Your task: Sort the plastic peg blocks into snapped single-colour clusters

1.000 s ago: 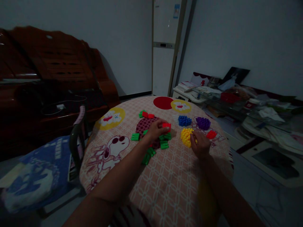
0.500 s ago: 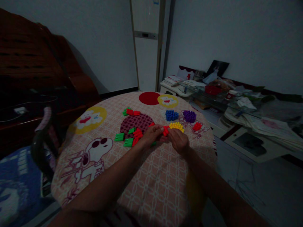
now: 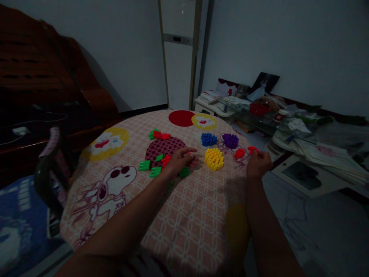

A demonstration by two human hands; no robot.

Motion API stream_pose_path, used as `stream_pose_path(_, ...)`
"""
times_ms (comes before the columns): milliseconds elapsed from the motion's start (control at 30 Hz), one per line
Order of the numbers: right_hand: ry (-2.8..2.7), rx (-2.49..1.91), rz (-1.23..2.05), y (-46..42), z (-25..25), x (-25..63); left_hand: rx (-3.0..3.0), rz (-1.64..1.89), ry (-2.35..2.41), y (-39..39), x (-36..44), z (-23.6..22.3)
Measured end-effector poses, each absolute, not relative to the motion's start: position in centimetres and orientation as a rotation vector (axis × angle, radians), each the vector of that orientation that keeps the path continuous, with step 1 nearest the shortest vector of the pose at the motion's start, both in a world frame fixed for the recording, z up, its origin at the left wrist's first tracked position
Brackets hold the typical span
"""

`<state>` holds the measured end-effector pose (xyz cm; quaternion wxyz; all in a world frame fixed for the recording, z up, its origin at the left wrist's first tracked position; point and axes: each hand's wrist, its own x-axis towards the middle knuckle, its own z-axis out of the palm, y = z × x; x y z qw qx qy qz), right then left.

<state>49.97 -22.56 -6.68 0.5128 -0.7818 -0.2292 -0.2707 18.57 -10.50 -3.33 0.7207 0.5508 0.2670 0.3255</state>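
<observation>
My right hand (image 3: 260, 163) pinches a red toy block (image 3: 253, 149) above the table's right edge. Just left of it, a second red piece (image 3: 239, 154) lies on the cloth. My left hand (image 3: 185, 159) holds nothing, its fingers apart, over the loose red and green blocks. Among these are a green block (image 3: 144, 165) and a red block (image 3: 166, 160), partly hidden by my left hand. A cluster of yellow knobbed pieces (image 3: 214, 159) sits between my hands. Behind it lie a blue cluster (image 3: 209, 139) and a purple cluster (image 3: 230, 141).
A patterned cloth covers the round table (image 3: 184, 215). Farther back lie a few joined red and green blocks (image 3: 160, 134). A chair (image 3: 52, 173) stands at the left, and a cluttered glass-topped cabinet (image 3: 259, 119) is along the right wall.
My hands have parted. My right hand has moved right, carrying the red block past the yellow cluster, which is now uncovered. My left hand has let go and its fingers have opened.
</observation>
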Motion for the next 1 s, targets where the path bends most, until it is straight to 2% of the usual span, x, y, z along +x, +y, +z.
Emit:
stream_pose_path(333,-0.614,-2.238,-0.508,-22.4,-7.4,50.7,1.251,0.690,0.585,-10.3,18.8,-4.2)
stream_pose_path(767,-0.696,-2.215,-0.439,-22.8,-7.4,50.9,1.290,0.699,0.583,-9.9,18.5,-3.7)
stream_pose_path(900,-0.679,-2.183,-0.488,-22.9,-7.8,51.3,1.394,0.847,0.622,-7.8,17.1,-3.3)
stream_pose_path(1000,-0.587,-2.153,-0.551,-23.0,-8.1,51.4,1.547,1.059,0.850,-4.7,15.3,-3.3)
